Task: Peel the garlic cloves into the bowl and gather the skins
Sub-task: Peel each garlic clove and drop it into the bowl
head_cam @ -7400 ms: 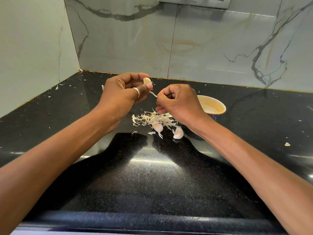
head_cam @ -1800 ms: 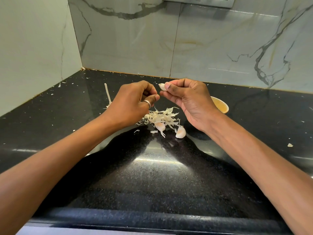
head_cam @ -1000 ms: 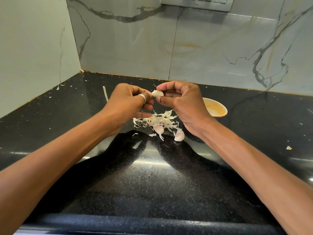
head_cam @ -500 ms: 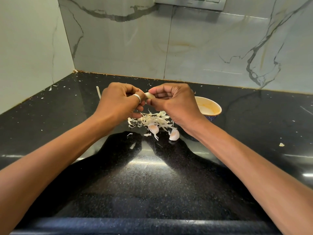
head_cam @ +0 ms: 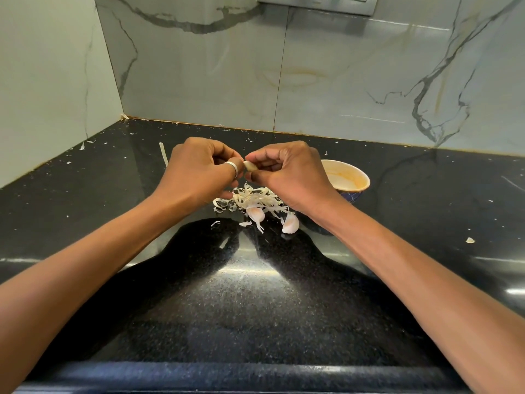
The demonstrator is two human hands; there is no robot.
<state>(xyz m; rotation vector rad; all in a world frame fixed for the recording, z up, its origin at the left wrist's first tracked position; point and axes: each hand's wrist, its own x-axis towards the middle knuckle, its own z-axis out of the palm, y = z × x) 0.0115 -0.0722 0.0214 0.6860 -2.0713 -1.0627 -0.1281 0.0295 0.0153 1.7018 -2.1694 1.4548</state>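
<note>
Black counter (head_cam: pixel 255 294) runs under everything and is flecked with skin bits. Left hand (head_cam: pixel 199 169) and right hand (head_cam: pixel 287 172) hang above it, knuckles up, fingers curled in, tips meeting in the middle. Bowl (head_cam: pixel 345 177) sits just right of the right hand, partly hidden by that wrist. We judge the right hand the nearer one for the drop, a short move rightward. We can't make out the bowl's contents. Skin pile (head_cam: pixel 252 199) lies right below the hands, on our side.

Cloves: we count three.
- **Two loose, skins on, at the pile's near edge:** left loose clove (head_cam: pixel 255 214) is under the gap between the hands, and right loose clove (head_cam: pixel 290 223) is under the right wrist.
- **One held clove (head_cam: pixel 250 165):** both hands pinch it. The right thumb and forefinger grip its right end and the left thumb and forefinger close on its left end. We can't tell whether the left has skin or flesh. Its long axis looks roughly left-to-right, slightly tilted.

Other counts: one bowl, one pile, one long strip (head_cam: pixel 163 155) beyond the left hand, one stray scrap (head_cam: pixel 470 240) well right of the right forearm, and one ring (head_cam: pixel 231 167) on the left hand.
</note>
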